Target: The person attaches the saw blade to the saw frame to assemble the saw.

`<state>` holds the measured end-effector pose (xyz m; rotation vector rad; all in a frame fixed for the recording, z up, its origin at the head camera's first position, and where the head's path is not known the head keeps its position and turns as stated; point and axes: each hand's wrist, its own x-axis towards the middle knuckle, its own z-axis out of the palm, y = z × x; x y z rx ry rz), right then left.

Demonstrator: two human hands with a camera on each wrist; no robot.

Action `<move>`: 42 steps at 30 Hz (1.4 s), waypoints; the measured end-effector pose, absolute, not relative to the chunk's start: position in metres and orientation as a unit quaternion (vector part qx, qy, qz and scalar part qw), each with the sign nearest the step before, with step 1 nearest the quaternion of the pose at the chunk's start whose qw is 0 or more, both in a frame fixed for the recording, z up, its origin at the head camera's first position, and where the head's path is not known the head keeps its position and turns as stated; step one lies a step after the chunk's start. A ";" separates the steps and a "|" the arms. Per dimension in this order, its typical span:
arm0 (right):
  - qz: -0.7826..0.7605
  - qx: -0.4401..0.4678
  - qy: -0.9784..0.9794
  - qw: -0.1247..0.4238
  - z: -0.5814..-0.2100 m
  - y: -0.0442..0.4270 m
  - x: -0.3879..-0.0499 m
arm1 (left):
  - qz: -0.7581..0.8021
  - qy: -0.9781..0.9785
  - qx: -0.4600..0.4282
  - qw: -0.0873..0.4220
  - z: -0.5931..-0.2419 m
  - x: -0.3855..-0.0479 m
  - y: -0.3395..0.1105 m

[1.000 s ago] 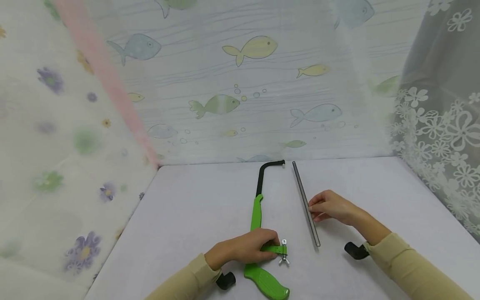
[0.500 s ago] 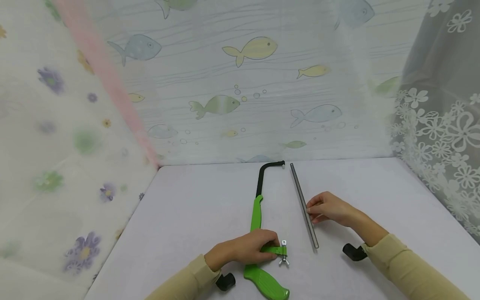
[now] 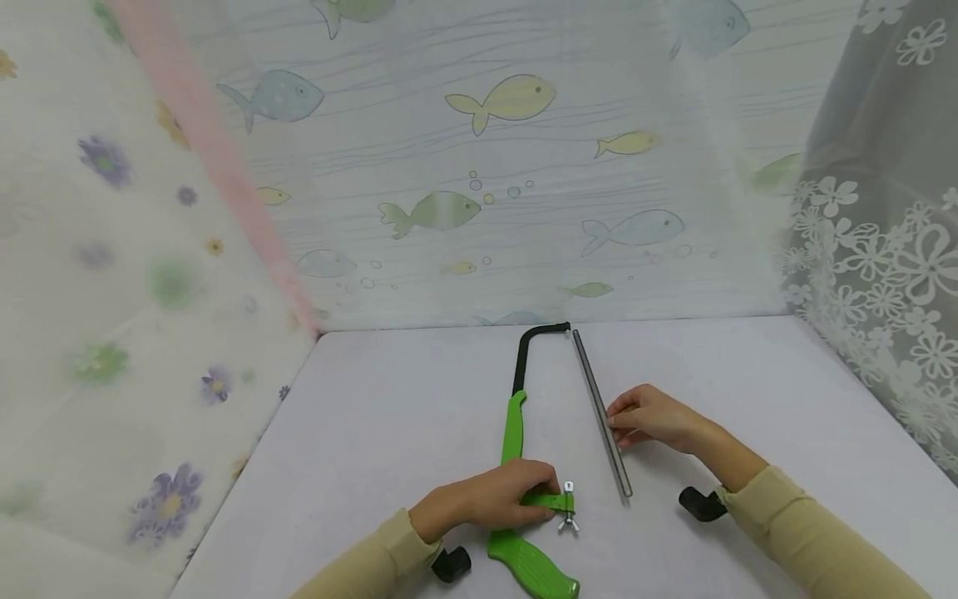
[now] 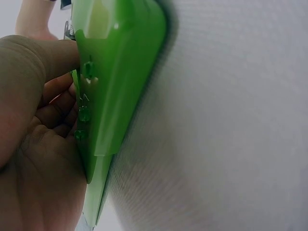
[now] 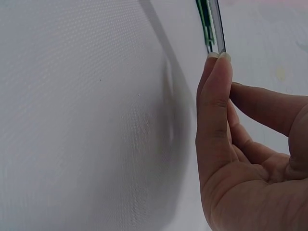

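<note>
Saw frame (image 3: 512, 428): lies lengthwise on the white surface (image 3: 374, 416), center to lower center of the head view, green handle (image 3: 535, 567) at the bottom.
Gray bar (image 3: 601, 408): stands right of center, slanted, its top just beside the tip of the frame's black arm (image 3: 542, 330); whether they touch cannot be told.
Left hand (image 3: 503, 492): grips the green part of the frame, fingers curled around it.
Right hand (image 3: 659, 418): pinches the bar between thumb and fingers, below its middle.
Done so far: each hand has its piece, and the bar runs roughly alongside the frame.
Not done: the bar's lower end sits well apart from the frame's metal post (image 3: 569, 487) and wing nut (image 3: 569, 526); no joining shows there.
Progress: seemingly early; frame and bar look like separate pieces.
</note>
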<state>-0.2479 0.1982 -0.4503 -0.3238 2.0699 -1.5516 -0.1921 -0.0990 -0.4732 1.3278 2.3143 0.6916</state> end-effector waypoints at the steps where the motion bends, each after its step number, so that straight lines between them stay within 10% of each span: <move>1: -0.574 -0.120 0.766 0.265 -0.450 0.198 -0.248 | 0.247 0.824 0.473 0.191 -0.473 -0.192 -0.099; 42: -0.603 -0.093 0.729 0.310 -0.453 0.199 -0.266 | 0.246 0.825 0.473 0.185 -0.477 -0.192 -0.098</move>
